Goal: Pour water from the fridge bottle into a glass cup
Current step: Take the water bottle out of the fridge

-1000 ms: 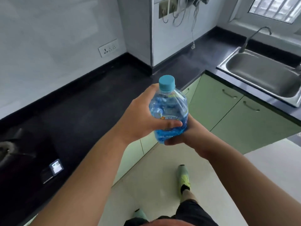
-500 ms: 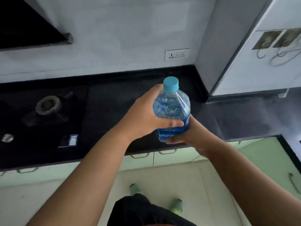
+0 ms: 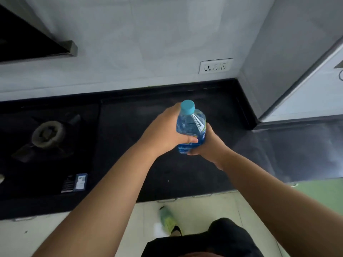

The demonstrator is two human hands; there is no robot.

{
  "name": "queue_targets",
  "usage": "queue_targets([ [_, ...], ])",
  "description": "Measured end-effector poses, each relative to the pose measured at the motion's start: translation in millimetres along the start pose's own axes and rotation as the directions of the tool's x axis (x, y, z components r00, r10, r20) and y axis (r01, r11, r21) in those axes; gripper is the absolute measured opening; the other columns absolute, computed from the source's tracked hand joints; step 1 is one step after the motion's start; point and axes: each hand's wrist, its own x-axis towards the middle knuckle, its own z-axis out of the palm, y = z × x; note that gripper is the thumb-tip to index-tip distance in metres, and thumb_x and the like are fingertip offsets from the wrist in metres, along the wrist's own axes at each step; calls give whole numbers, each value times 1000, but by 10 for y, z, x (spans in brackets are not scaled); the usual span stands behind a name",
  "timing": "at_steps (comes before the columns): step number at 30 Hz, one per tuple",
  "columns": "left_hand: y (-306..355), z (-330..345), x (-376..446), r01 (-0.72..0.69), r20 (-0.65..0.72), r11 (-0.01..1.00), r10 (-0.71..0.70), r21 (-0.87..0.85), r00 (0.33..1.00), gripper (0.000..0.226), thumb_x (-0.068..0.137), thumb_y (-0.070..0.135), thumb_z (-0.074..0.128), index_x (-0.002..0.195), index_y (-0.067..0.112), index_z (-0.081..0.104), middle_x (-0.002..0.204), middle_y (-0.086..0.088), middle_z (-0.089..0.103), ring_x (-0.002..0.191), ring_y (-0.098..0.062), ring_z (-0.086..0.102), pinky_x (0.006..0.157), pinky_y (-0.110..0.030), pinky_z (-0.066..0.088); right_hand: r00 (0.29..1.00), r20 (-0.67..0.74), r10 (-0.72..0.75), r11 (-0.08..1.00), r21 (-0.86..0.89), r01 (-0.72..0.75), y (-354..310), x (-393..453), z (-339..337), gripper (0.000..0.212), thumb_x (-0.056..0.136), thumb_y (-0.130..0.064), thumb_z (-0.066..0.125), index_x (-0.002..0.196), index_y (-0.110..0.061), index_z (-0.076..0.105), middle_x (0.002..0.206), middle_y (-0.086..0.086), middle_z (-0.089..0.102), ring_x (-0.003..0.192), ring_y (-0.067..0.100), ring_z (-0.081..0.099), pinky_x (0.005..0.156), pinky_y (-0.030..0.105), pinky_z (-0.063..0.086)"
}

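Note:
A clear blue water bottle (image 3: 191, 125) with a light blue cap (image 3: 187, 107) is upright in front of me, above the black counter (image 3: 167, 173). My left hand (image 3: 163, 134) wraps round its upper body from the left, thumb across the front. My right hand (image 3: 209, 145) grips its lower part from the right and below. The cap is on. No glass cup is in view.
A gas hob with a burner (image 3: 47, 133) lies on the counter to the left, with a small label (image 3: 78, 182) at its front edge. A wall socket (image 3: 216, 65) sits above the counter. A grey column (image 3: 289, 58) stands at the right. My foot (image 3: 169, 221) is on the pale floor.
My view has swung left from the sink corner to the hob counter and moved closer to it. Both hands keep the same grip on the bottle.

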Motion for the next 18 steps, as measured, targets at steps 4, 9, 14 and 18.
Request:
queue_targets([
  [4, -182, 233, 281, 35, 16, 999, -36, 24, 999, 84, 66, 47, 94, 135, 38, 46, 130, 13, 59, 113, -9, 63, 97, -41, 57, 998, 14, 55, 995, -88, -54, 163, 338, 4, 98, 63, -6, 95, 143, -31, 43, 119, -11, 69, 110, 14, 67, 96, 39, 57],
  [9, -323, 507, 572, 107, 40, 994, -108, 27, 993, 82, 76, 28, 91, 143, 29, 45, 134, 6, 58, 116, -14, 63, 101, -40, 55, 996, 44, 82, 971, -230, -70, 320, 729, -77, 87, 65, -14, 96, 139, -28, 51, 116, -11, 71, 110, 16, 68, 99, 41, 56],
  [14, -404, 689, 773, 154, 38, 986, -157, 70, 987, 80, 77, 25, 90, 143, 29, 45, 136, 3, 58, 116, -17, 64, 101, -42, 55, 993, 63, 101, 957, -280, -80, 399, 965, -92, 85, 67, -15, 94, 139, -24, 50, 116, -7, 70, 111, 20, 68, 98, 44, 57],
  [18, -441, 776, 866, 180, -4, 982, -180, 65, 984, 77, 75, 22, 91, 139, 29, 50, 130, 5, 61, 114, -14, 64, 100, -39, 55, 992, 74, 98, 958, -279, -74, 369, 1046, -121, 88, 75, -11, 88, 147, -25, 39, 114, -8, 64, 106, 18, 64, 85, 36, 57],
])
